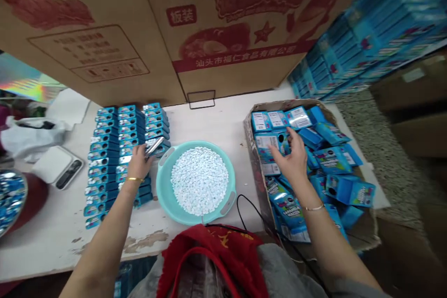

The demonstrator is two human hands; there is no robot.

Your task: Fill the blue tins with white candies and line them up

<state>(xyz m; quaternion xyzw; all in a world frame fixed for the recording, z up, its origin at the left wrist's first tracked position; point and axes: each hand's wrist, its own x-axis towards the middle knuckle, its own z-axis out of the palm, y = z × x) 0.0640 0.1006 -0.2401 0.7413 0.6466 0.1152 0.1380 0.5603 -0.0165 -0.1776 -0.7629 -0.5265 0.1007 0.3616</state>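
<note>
My left hand [138, 164] is closed around a shiny metal tool [154, 146], whose exact kind I cannot make out. It is over the rows of small blue boxes [103, 167] standing on the left of the table, their tops with dark round holes. A turquoise basin [162, 195] between my hands contains many small white candies [199, 180]. To the right, my right hand [292, 153] reaches into a cardboard carton [256, 158] of blue candy boxes. Its thumb and fingers are apart at a blue box [267, 142]; whether they touch it I cannot tell.
Large printed cardboard cartons [223, 23] form a wall behind the table [213, 123]. Stacked blue boxes [363, 37] stand at the far right. A white scale [57, 166] and a dark red tub [37, 193] are at left. A black cable [253, 202] crosses the table's front.
</note>
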